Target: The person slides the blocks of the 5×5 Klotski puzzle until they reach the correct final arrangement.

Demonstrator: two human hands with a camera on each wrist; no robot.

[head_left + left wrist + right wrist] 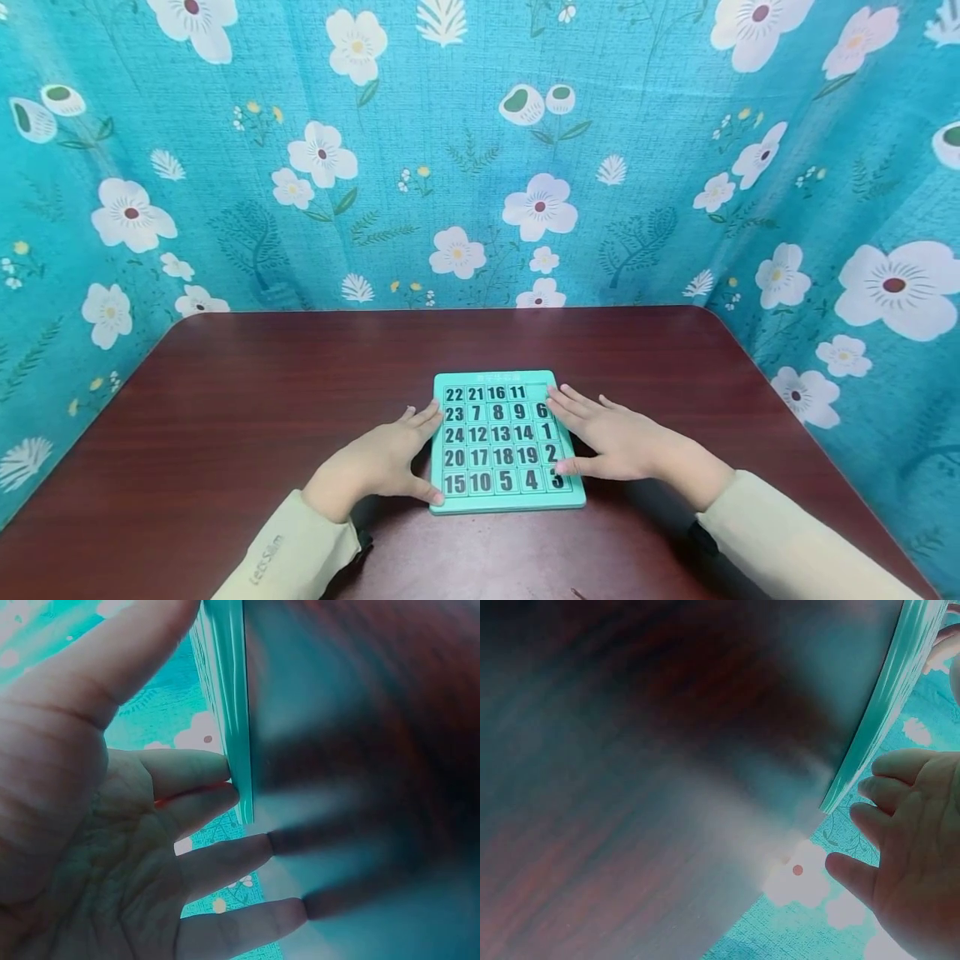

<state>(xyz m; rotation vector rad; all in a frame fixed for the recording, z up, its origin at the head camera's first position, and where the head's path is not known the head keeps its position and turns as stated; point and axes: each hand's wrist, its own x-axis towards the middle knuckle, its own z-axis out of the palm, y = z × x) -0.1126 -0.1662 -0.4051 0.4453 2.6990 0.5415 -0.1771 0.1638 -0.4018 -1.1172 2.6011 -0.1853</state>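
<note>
A mint-green number sliding puzzle (510, 505) lies flat on the table in the head view, its black-numbered tiles in rows and a gap at the top right beside tile 11. At its left edge, my left hand (386, 458) has thumb and fingertips touching the frame, fingers fairly straight. Across from it, my right hand (618, 433) reaches over the right edge, thumb by tiles 2 and 3 and fingers near tile 6. The left wrist view shows my left palm (82, 832) against the puzzle's side (232, 697). My right hand (922, 832) has extended fingers beside the puzzle's edge (885, 705) in the right wrist view.
A dark reddish-brown table (300, 367) extends around the puzzle. Behind it and at both sides hangs a blue floral curtain (465, 175). A small thin brown thing (577, 593) shows at the bottom edge of the head view.
</note>
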